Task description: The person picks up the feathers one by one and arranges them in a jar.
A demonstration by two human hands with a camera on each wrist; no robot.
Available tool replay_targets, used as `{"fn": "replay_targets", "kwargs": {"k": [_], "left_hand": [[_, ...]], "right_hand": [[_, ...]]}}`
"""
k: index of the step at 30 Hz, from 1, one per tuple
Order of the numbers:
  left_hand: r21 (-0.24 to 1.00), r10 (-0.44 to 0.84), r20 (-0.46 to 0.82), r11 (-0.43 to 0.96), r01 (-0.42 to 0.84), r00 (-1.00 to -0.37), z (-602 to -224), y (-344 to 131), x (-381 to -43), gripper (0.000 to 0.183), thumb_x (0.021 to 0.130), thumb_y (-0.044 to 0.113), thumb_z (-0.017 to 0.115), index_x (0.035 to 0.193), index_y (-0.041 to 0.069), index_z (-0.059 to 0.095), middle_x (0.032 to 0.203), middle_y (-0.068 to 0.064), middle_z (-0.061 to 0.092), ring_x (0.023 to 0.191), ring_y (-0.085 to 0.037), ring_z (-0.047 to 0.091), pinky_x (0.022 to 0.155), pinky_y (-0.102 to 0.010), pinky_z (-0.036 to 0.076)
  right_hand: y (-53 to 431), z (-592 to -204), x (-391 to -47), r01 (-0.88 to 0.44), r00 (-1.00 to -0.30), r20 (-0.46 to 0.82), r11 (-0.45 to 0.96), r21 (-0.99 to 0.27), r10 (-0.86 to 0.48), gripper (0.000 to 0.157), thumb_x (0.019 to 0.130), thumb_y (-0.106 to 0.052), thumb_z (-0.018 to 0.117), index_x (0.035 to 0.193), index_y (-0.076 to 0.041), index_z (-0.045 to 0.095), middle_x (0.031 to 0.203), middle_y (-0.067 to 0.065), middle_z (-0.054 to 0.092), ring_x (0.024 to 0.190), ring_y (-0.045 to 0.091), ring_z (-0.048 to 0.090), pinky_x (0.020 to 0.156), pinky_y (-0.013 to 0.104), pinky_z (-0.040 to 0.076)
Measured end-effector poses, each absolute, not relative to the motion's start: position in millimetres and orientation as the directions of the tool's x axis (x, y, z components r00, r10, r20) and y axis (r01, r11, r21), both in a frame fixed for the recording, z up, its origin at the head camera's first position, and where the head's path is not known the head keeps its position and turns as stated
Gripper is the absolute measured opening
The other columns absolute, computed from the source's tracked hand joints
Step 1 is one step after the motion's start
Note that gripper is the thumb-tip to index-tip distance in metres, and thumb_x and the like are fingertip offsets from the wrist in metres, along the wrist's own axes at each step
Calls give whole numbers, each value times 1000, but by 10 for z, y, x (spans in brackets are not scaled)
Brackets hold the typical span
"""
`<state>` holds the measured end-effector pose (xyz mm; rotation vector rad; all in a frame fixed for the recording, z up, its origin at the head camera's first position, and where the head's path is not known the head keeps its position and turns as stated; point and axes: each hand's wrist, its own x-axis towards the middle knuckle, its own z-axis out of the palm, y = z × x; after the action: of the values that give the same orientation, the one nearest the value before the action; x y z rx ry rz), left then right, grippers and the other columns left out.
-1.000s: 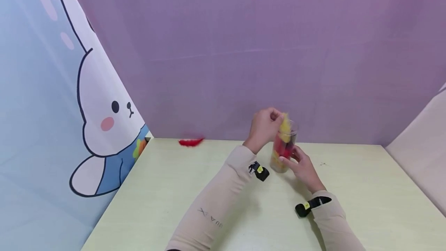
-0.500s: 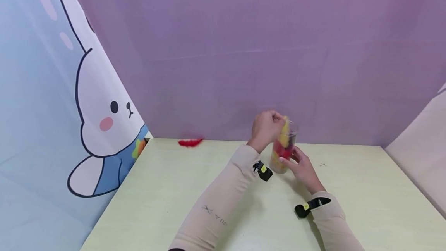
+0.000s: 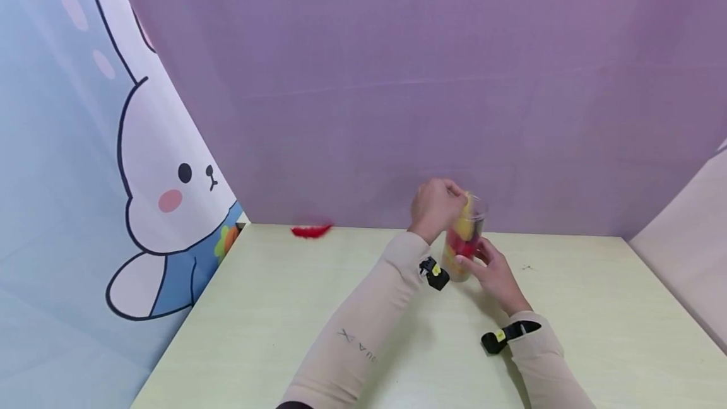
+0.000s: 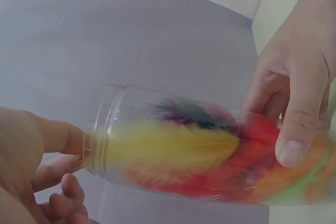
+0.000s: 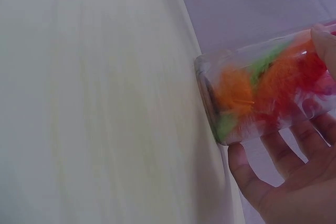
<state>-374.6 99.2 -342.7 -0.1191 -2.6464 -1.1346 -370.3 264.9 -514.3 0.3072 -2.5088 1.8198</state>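
Observation:
A clear plastic jar (image 3: 457, 271) stands at the far edge of the table, filled with feathers in red, orange, green and dark colours. My right hand (image 3: 495, 275) grips its lower side, thumb in front and fingers behind. At the jar's open mouth, my left hand (image 3: 436, 208) pinches the end of a yellow feather (image 4: 168, 144). Most of that feather lies inside the jar, beside a dark feather (image 4: 191, 115). In the right wrist view, orange and green feathers (image 5: 233, 90) press against the jar's bottom.
One loose red feather (image 3: 310, 231) lies near the table's back edge, left of the hands. Behind the pale table (image 3: 255, 308) rises a purple cloth backdrop (image 3: 363, 93). A rabbit-print cloth (image 3: 153, 207) hangs at the left, a white one (image 3: 681, 226) at the right.
My left hand has shifted slightly right over the jar's mouth, and the yellow feather has slid down deeper inside. My right hand and the jar have barely moved.

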Motion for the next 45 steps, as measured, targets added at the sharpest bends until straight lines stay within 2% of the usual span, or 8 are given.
{"fn": "replay_targets", "kwargs": {"k": [10, 14, 20, 23, 28, 34, 39, 45], "left_hand": [[598, -4, 211, 792, 126, -978, -3396, 1010, -3736, 8, 87, 29, 79, 79, 30, 79, 83, 16, 73, 70, -5, 60, 56, -21, 43], [609, -14, 231, 782, 133, -973, -3380, 1025, -3740, 7, 85, 31, 81, 86, 27, 76, 84, 12, 72, 70, -7, 60, 57, -23, 43], [657, -62, 243, 745, 118, -968, -3410, 1011, -3780, 33, 83, 32, 84, 108, 19, 69, 93, 4, 71, 80, -13, 62, 63, -25, 43], [677, -80, 227, 729, 98, -971, -3445, 1009, -3805, 38, 82, 35, 84, 112, 18, 67, 98, 3, 72, 86, -15, 63, 66, -25, 44], [717, -82, 207, 691, 94, -975, -3487, 1004, -3824, 36, 83, 34, 83, 111, 18, 67, 96, 3, 71, 87, -15, 63, 67, -26, 44], [809, -89, 189, 579, 103, -978, -3473, 922, -3807, 21, 89, 37, 75, 99, 21, 67, 86, 5, 69, 79, -14, 61, 64, -27, 43], [859, -83, 230, 486, 162, -970, -3490, 797, -3807, 20, 95, 39, 70, 97, 19, 69, 94, 3, 71, 85, -14, 63, 67, -28, 47], [854, -87, 285, 475, 212, -955, -3613, 587, -3868, 24, 99, 36, 66, 100, 13, 72, 98, -3, 73, 89, -16, 65, 73, -28, 49]], "right_hand": [[2646, -5149, -3702, -166, -981, 126, 304, -938, -148, 79, 94, -47, 72, 156, -12, 38, 157, 18, 45, 148, 43, 39, 120, 65, 27], [2648, -5130, -3691, -161, -982, 121, 308, -938, -143, 80, 93, -47, 72, 156, -12, 38, 158, 18, 44, 148, 43, 39, 120, 66, 27], [2637, -5105, -3671, -165, -982, 129, 301, -939, -136, 80, 93, -45, 73, 156, -12, 38, 158, 18, 44, 147, 43, 40, 120, 65, 28], [2635, -5104, -3665, -164, -983, 130, 299, -940, -133, 79, 93, -45, 73, 156, -12, 38, 158, 17, 44, 148, 42, 40, 120, 64, 28], [2636, -5098, -3653, -154, -984, 117, 302, -941, -136, 80, 93, -46, 72, 157, -12, 37, 158, 18, 44, 148, 43, 39, 120, 66, 27], [2612, -5083, -3650, -170, -980, 130, 295, -940, -148, 80, 94, -45, 72, 157, -12, 36, 159, 18, 43, 148, 43, 39, 120, 65, 27], [2595, -5076, -3666, -188, -977, 147, 292, -938, -156, 79, 95, -43, 72, 157, -11, 36, 159, 18, 42, 148, 42, 39, 120, 64, 28], [2596, -5090, -3679, -183, -978, 145, 286, -941, -149, 79, 94, -42, 73, 157, -11, 37, 158, 18, 43, 147, 41, 40, 119, 63, 31]]}}
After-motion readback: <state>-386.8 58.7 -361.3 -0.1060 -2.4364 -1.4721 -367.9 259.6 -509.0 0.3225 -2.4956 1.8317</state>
